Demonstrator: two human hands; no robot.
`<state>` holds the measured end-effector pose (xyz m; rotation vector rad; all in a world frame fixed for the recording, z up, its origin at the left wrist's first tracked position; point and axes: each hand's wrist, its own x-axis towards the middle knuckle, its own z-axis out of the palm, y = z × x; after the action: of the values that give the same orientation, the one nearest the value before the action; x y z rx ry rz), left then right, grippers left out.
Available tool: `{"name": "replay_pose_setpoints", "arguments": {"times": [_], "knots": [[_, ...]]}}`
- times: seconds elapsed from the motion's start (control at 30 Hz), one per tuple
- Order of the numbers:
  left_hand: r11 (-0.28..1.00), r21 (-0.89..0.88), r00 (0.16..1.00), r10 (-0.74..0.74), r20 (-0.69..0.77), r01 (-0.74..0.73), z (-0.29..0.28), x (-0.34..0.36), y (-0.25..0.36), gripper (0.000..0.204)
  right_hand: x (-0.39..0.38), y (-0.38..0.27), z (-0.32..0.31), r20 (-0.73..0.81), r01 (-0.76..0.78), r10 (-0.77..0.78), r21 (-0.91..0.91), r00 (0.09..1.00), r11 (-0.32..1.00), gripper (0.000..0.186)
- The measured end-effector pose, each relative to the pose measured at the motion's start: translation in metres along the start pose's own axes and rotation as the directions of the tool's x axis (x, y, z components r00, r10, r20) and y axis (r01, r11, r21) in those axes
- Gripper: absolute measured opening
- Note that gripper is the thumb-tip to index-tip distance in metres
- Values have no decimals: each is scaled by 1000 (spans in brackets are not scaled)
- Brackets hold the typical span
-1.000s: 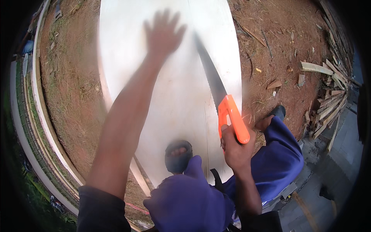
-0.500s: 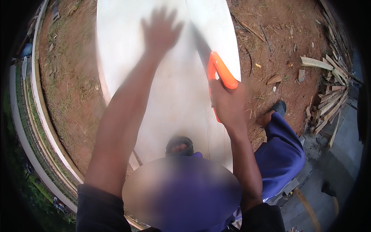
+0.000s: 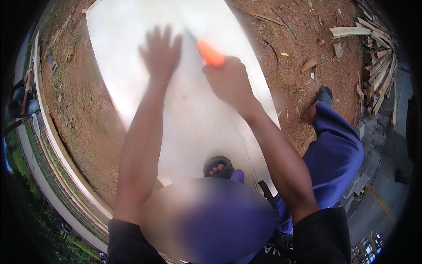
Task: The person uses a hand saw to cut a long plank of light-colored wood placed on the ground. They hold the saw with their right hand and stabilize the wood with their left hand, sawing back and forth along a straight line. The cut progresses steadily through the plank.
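A large pale sheet of board [image 3: 198, 119] lies in front of me, with a thin line running along its right part. My left hand [image 3: 161, 55] rests flat on its far half, fingers spread. My right hand [image 3: 229, 81] is closed round the orange handle of a handsaw [image 3: 211, 53]. Only a short, blurred stretch of the dark blade shows beyond the handle, pointing away and to the left at the board. One of my feet, in a dark sandal [image 3: 218, 167], stands on the board's near part.
Reddish soil with dry grass borders the board on both sides. A heap of split wood strips [image 3: 381, 77] lies at the right, beside grey paving [image 3: 378, 167]. My other foot [image 3: 321, 97] stands on the soil to the right. A long pale rail [image 3: 52, 127] curves along the left.
My right hand and the saw have moved forward and left, and less of the blade shows. The view has turned, so the board slants. My left hand stays spread on the board.
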<state>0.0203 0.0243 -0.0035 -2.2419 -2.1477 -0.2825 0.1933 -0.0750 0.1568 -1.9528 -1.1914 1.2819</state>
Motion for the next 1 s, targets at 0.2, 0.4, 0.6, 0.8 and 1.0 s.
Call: {"name": "replay_pose_setpoints", "arguments": {"times": [0.2,0.4,0.6,0.8,1.0], "knots": [[999,-1,997,45,-70,-46,-2,6,4,63,-201,45,-83,24,118,-118,-31,993,992,6],[1000,-4,997,29,-77,-30,-4,9,-3,62,-46,25,-15,36,-5,2,70,999,998,25],[1000,13,997,13,-73,-13,2,3,-8,61,-37,23,-6,27,-62,60,78,998,995,23],[999,-1,983,42,-181,-43,-5,8,0,60,-187,41,-82,22,-129,128,207,992,970,10],[1000,17,984,13,-179,-11,11,12,-2,60,15,25,2,-16,-44,47,153,999,987,23]]}}
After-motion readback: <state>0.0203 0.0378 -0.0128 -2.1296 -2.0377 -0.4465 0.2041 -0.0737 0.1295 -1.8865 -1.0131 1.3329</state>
